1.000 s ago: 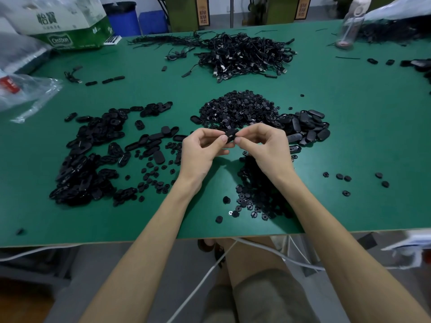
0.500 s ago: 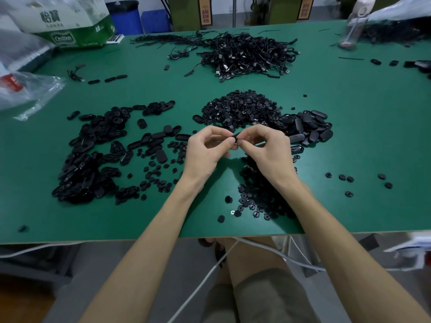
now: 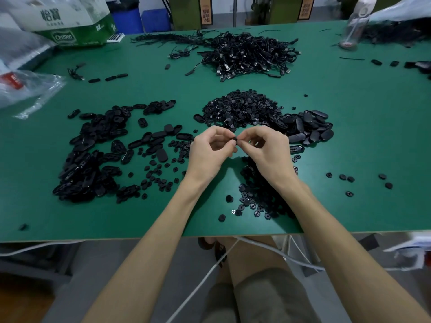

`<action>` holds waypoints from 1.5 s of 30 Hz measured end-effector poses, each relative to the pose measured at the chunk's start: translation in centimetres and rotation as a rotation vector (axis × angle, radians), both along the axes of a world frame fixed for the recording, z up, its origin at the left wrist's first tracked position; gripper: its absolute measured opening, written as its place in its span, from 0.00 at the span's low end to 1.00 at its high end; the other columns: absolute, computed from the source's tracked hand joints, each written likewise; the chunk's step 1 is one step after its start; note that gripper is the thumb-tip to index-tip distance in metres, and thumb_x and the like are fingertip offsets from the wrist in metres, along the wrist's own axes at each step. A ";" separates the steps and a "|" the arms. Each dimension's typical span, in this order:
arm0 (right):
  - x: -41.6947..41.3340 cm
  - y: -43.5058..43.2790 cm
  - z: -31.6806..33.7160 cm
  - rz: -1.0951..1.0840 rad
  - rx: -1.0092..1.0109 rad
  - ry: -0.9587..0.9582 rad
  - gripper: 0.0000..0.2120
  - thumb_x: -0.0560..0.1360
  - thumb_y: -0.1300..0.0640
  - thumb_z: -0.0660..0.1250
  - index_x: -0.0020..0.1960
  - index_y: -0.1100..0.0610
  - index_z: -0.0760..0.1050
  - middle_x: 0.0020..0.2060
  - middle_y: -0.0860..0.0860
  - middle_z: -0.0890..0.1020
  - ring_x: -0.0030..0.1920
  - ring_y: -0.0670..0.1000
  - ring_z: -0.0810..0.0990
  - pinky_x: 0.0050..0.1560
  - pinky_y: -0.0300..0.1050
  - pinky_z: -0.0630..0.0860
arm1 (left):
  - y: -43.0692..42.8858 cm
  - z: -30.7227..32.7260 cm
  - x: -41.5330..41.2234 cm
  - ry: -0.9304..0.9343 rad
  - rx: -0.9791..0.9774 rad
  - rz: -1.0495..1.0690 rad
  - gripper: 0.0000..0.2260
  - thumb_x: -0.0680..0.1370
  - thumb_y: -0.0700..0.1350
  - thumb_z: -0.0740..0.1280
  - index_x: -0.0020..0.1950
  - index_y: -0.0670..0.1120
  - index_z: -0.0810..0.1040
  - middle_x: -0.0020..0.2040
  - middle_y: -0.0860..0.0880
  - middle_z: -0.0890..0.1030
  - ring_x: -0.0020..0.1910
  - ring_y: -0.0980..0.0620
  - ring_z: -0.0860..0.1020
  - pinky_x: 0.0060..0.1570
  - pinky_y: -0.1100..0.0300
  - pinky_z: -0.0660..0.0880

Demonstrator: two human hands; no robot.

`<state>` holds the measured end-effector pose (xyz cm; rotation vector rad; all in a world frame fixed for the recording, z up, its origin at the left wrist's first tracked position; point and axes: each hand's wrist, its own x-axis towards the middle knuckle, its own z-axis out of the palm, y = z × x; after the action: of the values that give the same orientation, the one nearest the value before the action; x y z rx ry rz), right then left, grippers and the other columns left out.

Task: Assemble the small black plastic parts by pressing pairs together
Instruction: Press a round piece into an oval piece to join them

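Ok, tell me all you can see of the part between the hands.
The part is small, black and plastic-looking, mostly hidden by the grip; whether it is one piece or two cannot be told. The left hand and right hand pinch it from either side, above the green table.

A carton (image 3: 70, 22) at the far left corner of the green worktable (image 3: 349, 136) carries the brand name "Cestbon" in white on its green band, with two large grey Chinese characters, 怡寶, on the white panel above. Beyond the table, a brown poster (image 3: 206, 12) and a second poster (image 3: 305, 7) bear columns of characters too small to read. A red label (image 3: 10, 81) inside a clear plastic bag (image 3: 35, 89) is blurred.
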<state>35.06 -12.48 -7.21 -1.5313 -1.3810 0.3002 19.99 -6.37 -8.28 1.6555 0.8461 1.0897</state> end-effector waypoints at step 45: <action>-0.1 -0.3 0.3 0.075 0.007 0.196 0.03 0.76 0.64 0.74 0.49 0.58 0.85 0.37 0.46 0.85 0.37 0.43 0.81 0.40 0.38 0.76 | -0.1 0.5 -0.3 -0.018 -0.075 0.011 0.06 0.77 0.34 0.73 0.51 0.42 0.84 0.43 0.43 0.87 0.42 0.45 0.87 0.49 0.56 0.83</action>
<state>34.92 -12.75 -6.91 -1.4067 -1.2846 0.4787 19.72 -6.49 -7.79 1.5786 0.8750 1.0668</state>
